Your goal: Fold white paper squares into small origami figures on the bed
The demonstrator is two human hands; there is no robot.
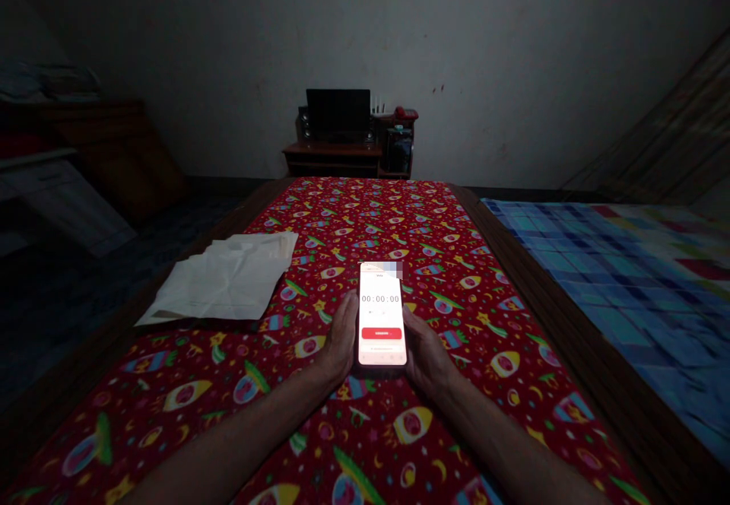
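Note:
A lit smartphone [381,315] is held upright over the middle of the red patterned cloth [365,216]. Its white screen reads 00:00:00 above a red button. My left hand [341,338] grips the phone's left edge, and my right hand [425,349] grips its right edge. Both hands are closed on it, with the fingers behind the phone largely hidden. To the left of my left hand lies a stack of creased white paper sheets [228,277], apart from the hand.
A monitor [338,113] stands on a small wooden desk [331,159] against the far wall, with a red telephone [406,113] beside it. Dark wooden furniture [108,140] is at left. A blue checked cloth [564,262] spreads at right. The room is dim.

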